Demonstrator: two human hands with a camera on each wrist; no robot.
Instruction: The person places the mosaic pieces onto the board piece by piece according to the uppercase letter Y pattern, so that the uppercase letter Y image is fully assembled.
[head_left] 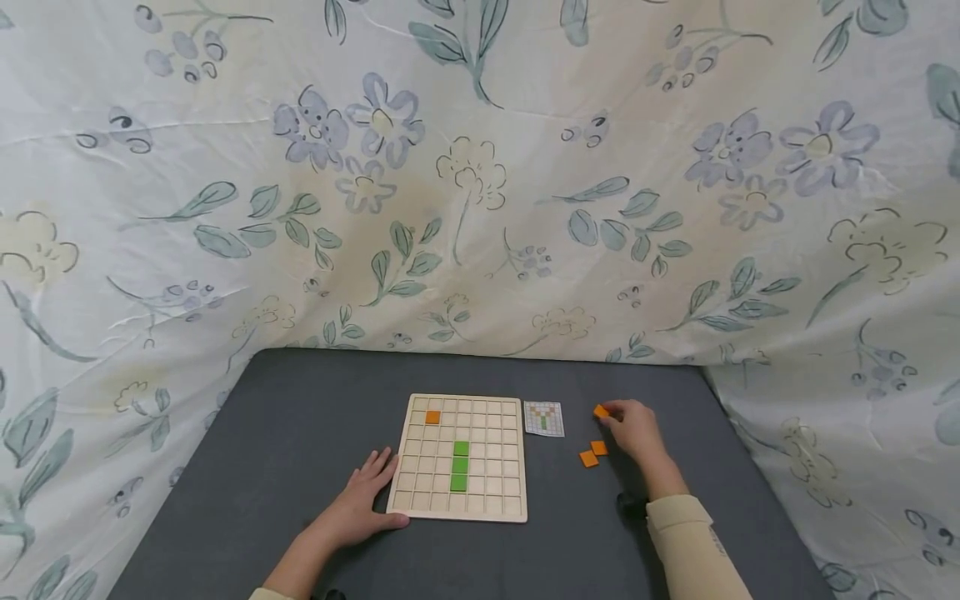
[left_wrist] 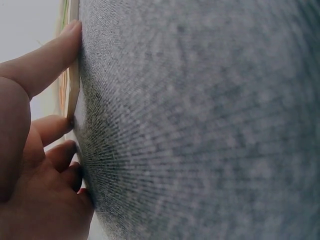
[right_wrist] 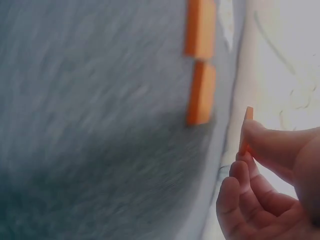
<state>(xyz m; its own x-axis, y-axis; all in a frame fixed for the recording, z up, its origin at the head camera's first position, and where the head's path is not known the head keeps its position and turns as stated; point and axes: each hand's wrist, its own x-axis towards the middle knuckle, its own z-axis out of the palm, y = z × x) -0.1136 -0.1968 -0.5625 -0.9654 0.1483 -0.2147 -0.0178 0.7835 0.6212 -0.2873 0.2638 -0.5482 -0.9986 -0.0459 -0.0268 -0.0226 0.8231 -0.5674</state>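
A square wooden grid board [head_left: 495,467] lies on the dark table, with one orange tile [head_left: 432,417] in its upper left and a column of several green tiles [head_left: 459,482] near its middle. My left hand [head_left: 360,504] rests at the board's lower left edge, fingers spread and thumb at the near corner; in the left wrist view the thumb [left_wrist: 55,55] touches the board's side. Right of the board, my right hand [head_left: 636,432] pinches an orange square tile [right_wrist: 248,114] between thumb and fingertips. Two more orange tiles [head_left: 588,459] lie on the table just nearer than this hand.
A small printed pattern card [head_left: 543,419] lies against the board's right side, showing a coloured grid. Dark grey cloth [head_left: 315,417] covers the table. A floral curtain [head_left: 480,292] hangs behind the table and along both sides.
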